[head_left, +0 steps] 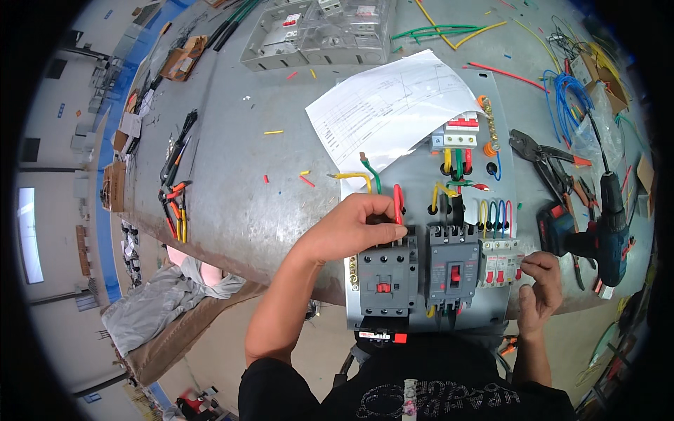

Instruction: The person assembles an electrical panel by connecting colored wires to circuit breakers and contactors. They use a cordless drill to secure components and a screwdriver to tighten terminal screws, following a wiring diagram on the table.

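Note:
My left hand [354, 223] is closed in a pinch around a red wire [399, 200] at the top edge of a dark grey contactor [385, 281]. Beside it a yellow wire [354, 176] and a green wire [372, 172] stick up with loose ends. A moulded-case circuit breaker [453, 270] sits to the right of the contactor, wired above and below. My right hand [540, 284] hovers by the right end of a row of small white breakers [500, 265]; its fingers are bent, the thumb stands apart, and nothing shows between them. All these devices sit on a grey mounting plate [414, 189].
A printed paper sheet [393, 98] covers part of the plate. At right lie a cordless drill [604, 235], a crimping tool [537, 154] and a blue wire coil [572, 98]. Pliers [175, 203] lie at left. A clear-lidded box [344, 35] stands at the back.

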Motion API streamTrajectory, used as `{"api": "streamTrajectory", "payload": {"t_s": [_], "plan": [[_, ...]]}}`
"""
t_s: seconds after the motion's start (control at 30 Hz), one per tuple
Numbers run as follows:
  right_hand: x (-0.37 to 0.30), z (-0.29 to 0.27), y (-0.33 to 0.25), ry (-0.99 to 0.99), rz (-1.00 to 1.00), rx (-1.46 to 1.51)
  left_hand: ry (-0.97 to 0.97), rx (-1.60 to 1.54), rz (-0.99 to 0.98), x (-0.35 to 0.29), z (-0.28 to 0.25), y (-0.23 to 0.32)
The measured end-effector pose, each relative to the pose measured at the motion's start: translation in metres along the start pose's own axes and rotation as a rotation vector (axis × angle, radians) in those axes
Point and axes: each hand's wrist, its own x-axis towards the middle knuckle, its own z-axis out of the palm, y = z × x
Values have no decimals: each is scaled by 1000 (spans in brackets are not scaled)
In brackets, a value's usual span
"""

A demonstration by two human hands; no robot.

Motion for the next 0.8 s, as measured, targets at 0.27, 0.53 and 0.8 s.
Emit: {"api": "streamTrajectory", "payload": {"t_s": [0.27, 0.53, 0.8], "plan": [[-24, 27, 34, -18, 4, 11, -3, -74, 19, 0, 0, -8], [-45, 33, 62, 0, -19, 61, 32, -23, 53, -1, 2, -3], [-44, 28, 61, -48, -25, -28, -7, -45, 159, 7, -5, -5]]}}
